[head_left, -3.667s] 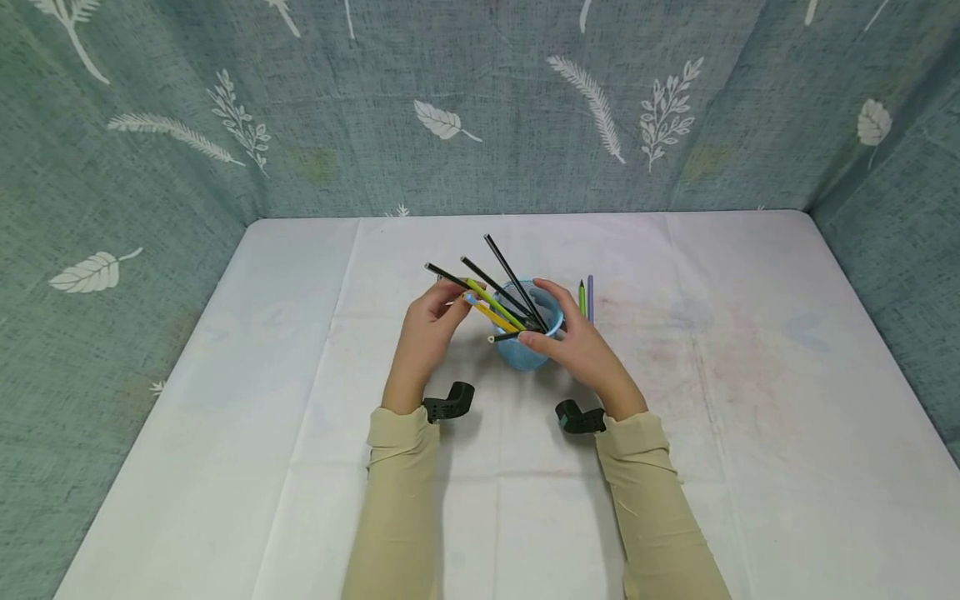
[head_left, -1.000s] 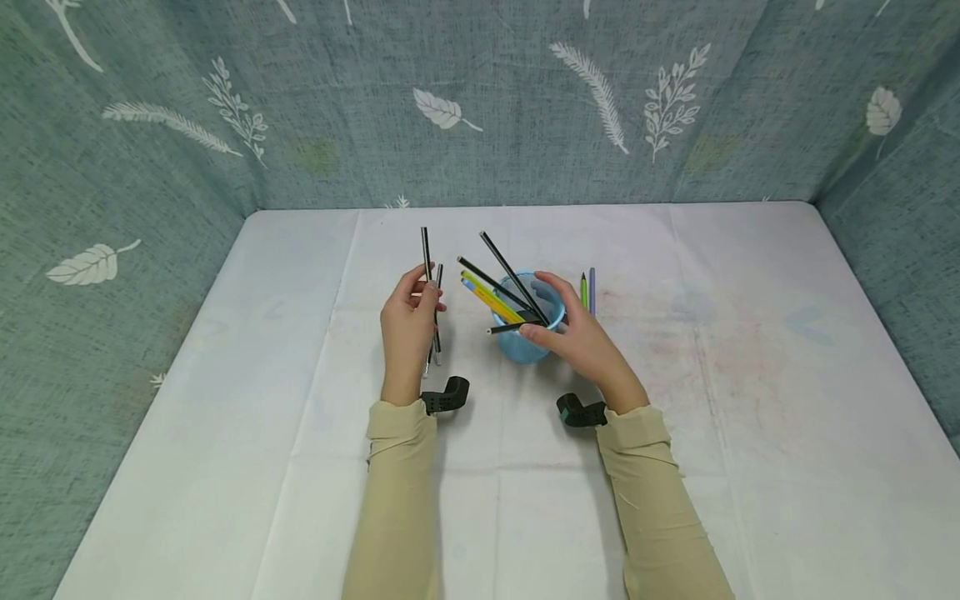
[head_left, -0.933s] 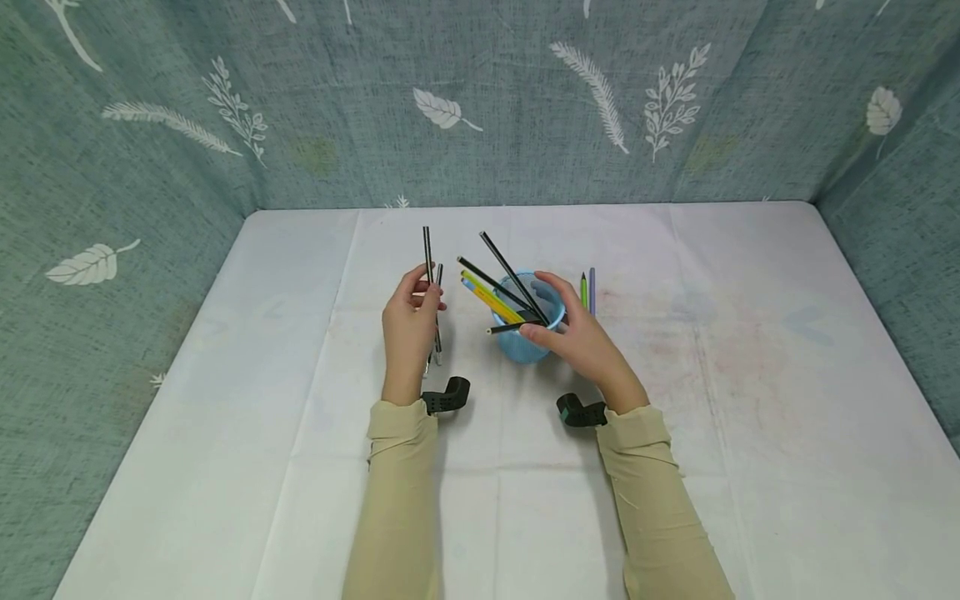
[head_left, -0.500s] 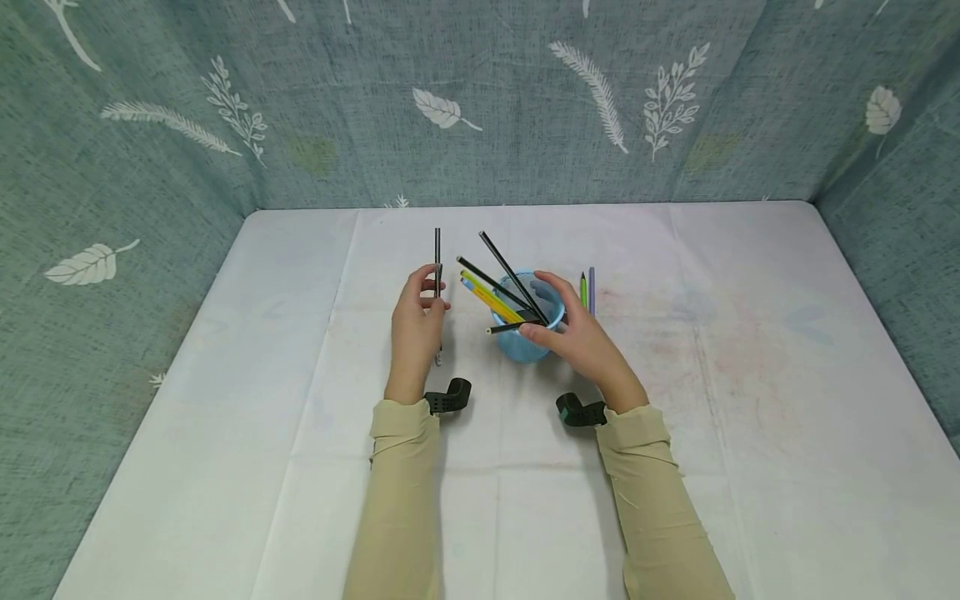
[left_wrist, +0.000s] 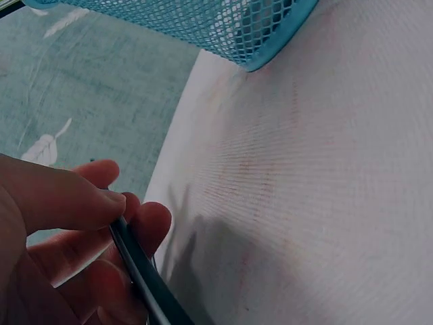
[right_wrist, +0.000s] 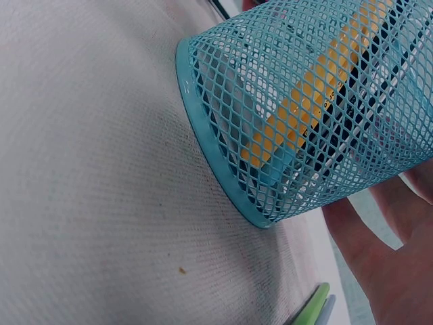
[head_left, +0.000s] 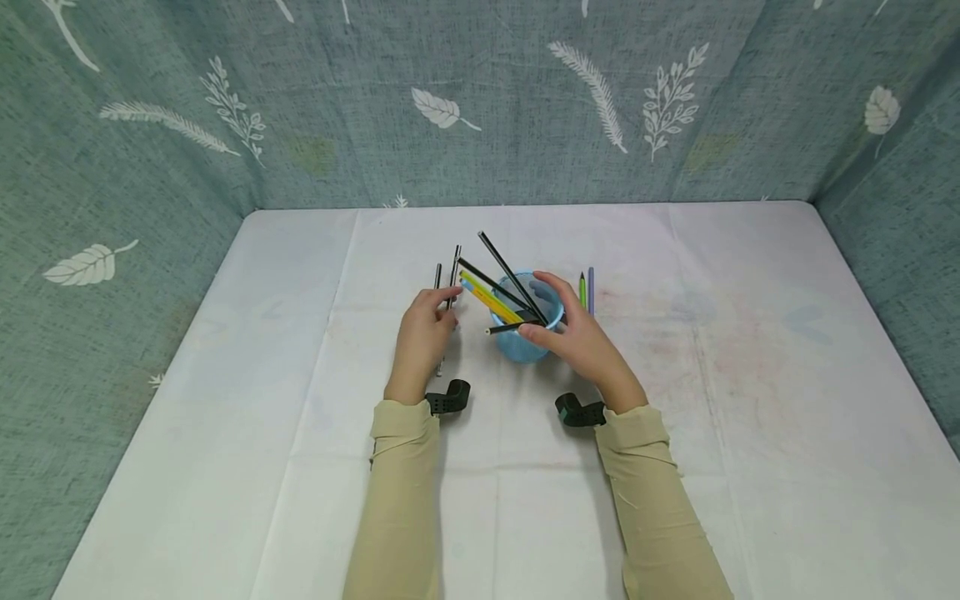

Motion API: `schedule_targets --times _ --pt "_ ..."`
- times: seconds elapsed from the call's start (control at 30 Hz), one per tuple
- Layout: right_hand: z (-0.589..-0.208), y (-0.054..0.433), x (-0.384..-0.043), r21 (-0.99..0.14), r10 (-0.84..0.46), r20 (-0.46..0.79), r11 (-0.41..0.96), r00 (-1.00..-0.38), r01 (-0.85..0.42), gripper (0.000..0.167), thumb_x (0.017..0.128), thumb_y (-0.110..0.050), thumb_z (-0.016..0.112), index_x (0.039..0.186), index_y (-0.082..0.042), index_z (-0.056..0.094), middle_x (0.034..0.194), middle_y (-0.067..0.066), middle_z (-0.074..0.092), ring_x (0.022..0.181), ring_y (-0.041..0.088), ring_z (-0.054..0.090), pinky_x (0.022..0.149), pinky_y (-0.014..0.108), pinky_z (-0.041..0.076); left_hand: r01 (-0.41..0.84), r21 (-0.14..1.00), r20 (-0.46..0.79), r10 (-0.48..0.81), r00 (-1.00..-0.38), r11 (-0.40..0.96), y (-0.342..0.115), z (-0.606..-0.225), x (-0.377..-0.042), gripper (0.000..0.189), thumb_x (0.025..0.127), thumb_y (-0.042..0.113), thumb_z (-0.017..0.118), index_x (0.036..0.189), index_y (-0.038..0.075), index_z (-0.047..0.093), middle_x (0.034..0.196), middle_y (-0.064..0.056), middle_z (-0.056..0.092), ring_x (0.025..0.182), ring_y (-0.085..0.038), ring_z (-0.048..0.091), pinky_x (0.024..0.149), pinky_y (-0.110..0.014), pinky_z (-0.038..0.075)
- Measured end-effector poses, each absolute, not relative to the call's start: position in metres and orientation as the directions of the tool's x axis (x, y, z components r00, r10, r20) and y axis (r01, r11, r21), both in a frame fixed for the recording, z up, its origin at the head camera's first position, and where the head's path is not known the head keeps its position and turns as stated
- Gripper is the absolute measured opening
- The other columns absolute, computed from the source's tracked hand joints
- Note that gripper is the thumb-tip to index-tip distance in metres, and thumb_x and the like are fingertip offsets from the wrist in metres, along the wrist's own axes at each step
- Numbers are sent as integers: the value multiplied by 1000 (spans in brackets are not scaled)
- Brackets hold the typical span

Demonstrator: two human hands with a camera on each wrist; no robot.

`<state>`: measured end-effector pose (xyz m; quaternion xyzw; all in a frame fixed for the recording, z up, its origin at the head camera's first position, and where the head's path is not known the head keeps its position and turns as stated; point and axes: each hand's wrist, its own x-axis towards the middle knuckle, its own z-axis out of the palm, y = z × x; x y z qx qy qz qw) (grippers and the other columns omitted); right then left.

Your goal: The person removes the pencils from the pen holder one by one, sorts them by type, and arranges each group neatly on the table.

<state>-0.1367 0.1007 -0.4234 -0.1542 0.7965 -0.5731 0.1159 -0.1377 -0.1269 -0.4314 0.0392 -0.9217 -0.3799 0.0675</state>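
My left hand (head_left: 423, 343) pinches a black pencil (head_left: 454, 268) between thumb and fingers, just left of the cup. In the left wrist view the dark pencil (left_wrist: 145, 274) runs down from under the thumb. A second black pencil (head_left: 438, 275) lies on the table, partly hidden under that hand. My right hand (head_left: 581, 340) grips the blue mesh pencil cup (head_left: 522, 346) by its rim, thumb in front. Several pencils lean left out of the cup, among them black ones, a yellow pencil (head_left: 495, 305) and a green one. One short black end (head_left: 501, 328) sticks out low over the rim.
A green pencil (head_left: 582, 292) and a purple pencil (head_left: 591, 292) lie side by side on the table, beyond my right hand. White cloth covers the table (head_left: 750, 375). A grey-green leaf-patterned curtain (head_left: 495, 167) stands along the back and sides.
My left hand drew a black pencil out of the cup to the left, then came back rightward with it; the pencil's top now tilts right. The right hand has stayed on the cup.
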Motion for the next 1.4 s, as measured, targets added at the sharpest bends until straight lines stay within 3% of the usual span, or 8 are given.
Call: schedule_targets --times 0.4,0.87,1.07,1.4 --pt "-393 99 -122 -957 -408 -14 271 -913 -107 69 83 -34 62 139 -33 22 144 5 21 128 29 25 97 54 25 -94 617 18 -133 -991 781 -130 -431 -140 38 86 11 55 124 15 55 113 -6 52 82 -20 47 68 -34 39" --pt "-390 98 -120 -953 -406 -18 283 -913 -107 70 84 -32 61 141 -29 21 145 1 18 130 27 22 98 53 24 -110 545 -8 -126 -992 831 -131 -428 -136 33 87 20 55 119 16 58 115 -5 51 87 -20 50 69 -36 42" --pt "-390 98 -120 -949 -405 -22 295 -914 -108 68 84 -34 60 140 -34 21 145 -1 17 130 25 21 99 53 24 -106 542 -9 -120 -993 834 -131 -429 -135 32 87 23 55 117 15 60 117 -4 49 89 -19 50 69 -34 42" --pt "-390 98 -121 -948 -403 -16 296 -915 -114 71 84 -33 61 141 -28 20 145 0 17 130 26 21 98 54 23 -108 531 -42 -101 -994 840 -130 -428 -136 40 85 29 57 122 14 56 128 -5 45 116 -26 43 88 -42 40"
